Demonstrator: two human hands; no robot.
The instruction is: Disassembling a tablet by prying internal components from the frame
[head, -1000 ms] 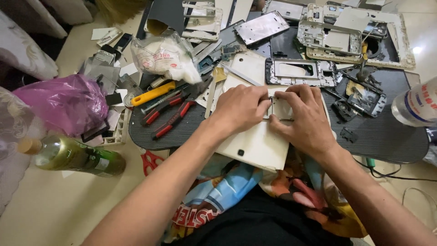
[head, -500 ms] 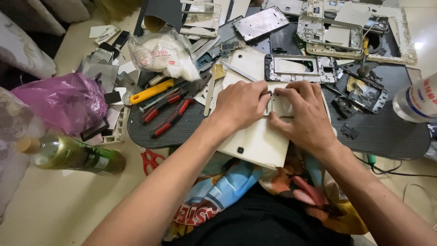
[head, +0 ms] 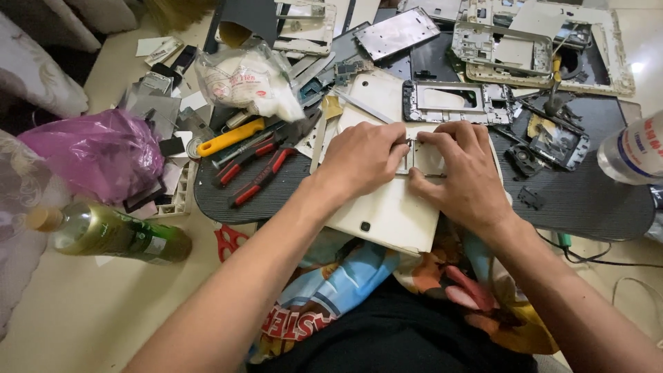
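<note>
A green glass bottle (head: 110, 235) is laid on its side on the floor at the near left, its neck stopped with a pale cork; what it holds cannot be told. Beyond it a pink plastic bag (head: 97, 152) is seen bunched and knotted, its contents hidden. Farther back, a clear bag (head: 242, 79) is filled with white material, and at the right edge a clear plastic bottle (head: 632, 148) is laid on its side.

A white tablet back cover (head: 387, 211) is rested over the near edge of the dark work board (head: 587, 200), above the lap. It is flat, scuffed and cream-white, with a small dark square near its near corner. A small metal part (head: 423, 157) is pressed onto it by the fingertips of the left hand (head: 362, 159) and the right hand (head: 466, 176), both bent and closed down close together.
</note>
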